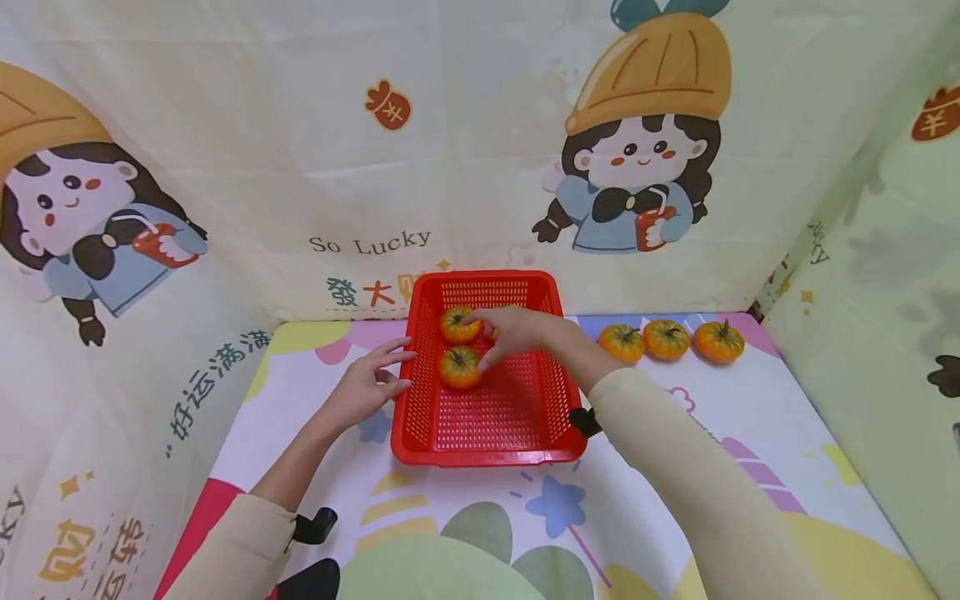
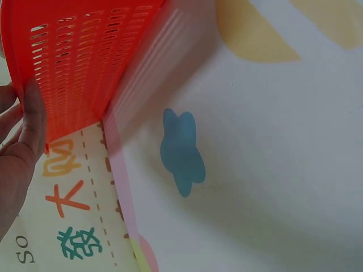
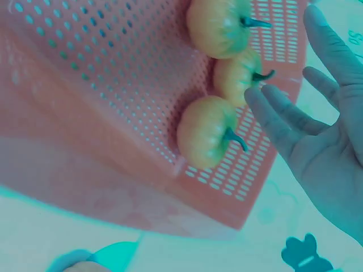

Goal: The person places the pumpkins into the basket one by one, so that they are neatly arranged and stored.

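Observation:
My left hand (image 1: 365, 385) touches the left rim of a red plastic basket (image 1: 487, 457), fingers fairly straight. In the left wrist view, fingertips meet the basket's edge (image 2: 20, 68). Over the basket's back half is my right hand (image 1: 512, 331), its fingers spread and apart from the pumpkins in the right wrist view. Below it lie small orange-green pumpkins: a front one (image 1: 460, 367), a back one (image 1: 459, 325), and a third mostly hidden by the hand. The right wrist view shows all three, an upper pumpkin (image 3: 218, 28), a middle pumpkin (image 3: 233, 79) and a lower pumpkin (image 3: 205, 133).
Three more pumpkins stand in a row at the table's back right: a left one (image 1: 622, 342), a middle one (image 1: 667, 339) and a right one (image 1: 718, 342). A printed cloth (image 1: 480, 533) covers the table. Patterned curtains (image 1: 480, 167) enclose its back and sides.

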`<action>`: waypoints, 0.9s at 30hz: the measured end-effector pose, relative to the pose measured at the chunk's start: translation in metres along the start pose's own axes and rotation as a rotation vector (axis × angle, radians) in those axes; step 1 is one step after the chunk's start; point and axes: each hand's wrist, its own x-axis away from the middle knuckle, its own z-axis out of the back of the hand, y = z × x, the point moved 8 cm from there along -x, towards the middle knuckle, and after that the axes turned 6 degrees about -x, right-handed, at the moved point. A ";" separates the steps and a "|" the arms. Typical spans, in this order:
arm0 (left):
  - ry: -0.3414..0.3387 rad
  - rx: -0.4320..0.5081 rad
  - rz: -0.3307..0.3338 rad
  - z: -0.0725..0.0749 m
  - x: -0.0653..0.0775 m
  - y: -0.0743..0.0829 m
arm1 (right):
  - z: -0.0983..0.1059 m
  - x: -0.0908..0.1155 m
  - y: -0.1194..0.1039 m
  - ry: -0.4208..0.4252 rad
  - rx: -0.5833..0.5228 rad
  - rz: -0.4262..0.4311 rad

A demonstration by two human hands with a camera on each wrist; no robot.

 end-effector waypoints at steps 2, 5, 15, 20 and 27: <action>0.002 0.003 0.003 0.001 0.000 -0.001 | 0.006 0.007 -0.004 0.012 0.003 0.040; 0.003 0.006 0.000 0.001 0.000 -0.002 | 0.015 0.018 -0.003 0.050 0.001 0.084; 0.001 -0.009 0.010 0.002 0.001 -0.002 | 0.033 0.063 0.034 0.213 -0.188 0.106; 0.004 -0.004 0.013 0.002 0.001 -0.003 | 0.037 0.086 0.058 0.323 -0.200 0.111; 0.005 -0.006 -0.001 0.001 0.000 -0.004 | 0.037 0.112 0.106 0.493 -0.173 0.036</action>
